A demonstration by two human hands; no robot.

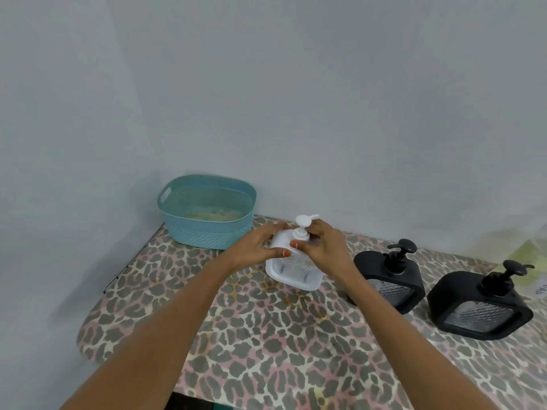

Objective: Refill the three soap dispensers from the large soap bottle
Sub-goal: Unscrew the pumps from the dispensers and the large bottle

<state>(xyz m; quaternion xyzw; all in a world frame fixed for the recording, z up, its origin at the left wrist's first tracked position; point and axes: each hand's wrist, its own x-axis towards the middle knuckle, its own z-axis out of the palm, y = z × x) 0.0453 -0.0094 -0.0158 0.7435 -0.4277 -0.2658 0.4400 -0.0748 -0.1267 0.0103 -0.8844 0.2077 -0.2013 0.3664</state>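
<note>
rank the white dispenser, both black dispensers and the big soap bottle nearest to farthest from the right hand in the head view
1. white soap dispenser: gripped at its pump by the right hand.
2. middle black dispenser: just right of that hand.
3. outer black dispenser: further right along the row.
4. large soap bottle: at the right edge, blurred and partly cut off.

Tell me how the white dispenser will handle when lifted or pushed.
The white dispenser looks like rigid moulded plastic, so probably stiff, not squashy. Its textured window shows no coloured liquid, so likely light. The flat base should not roll, but a push up at the pump, where the right hand pinches, could tip it.
</note>
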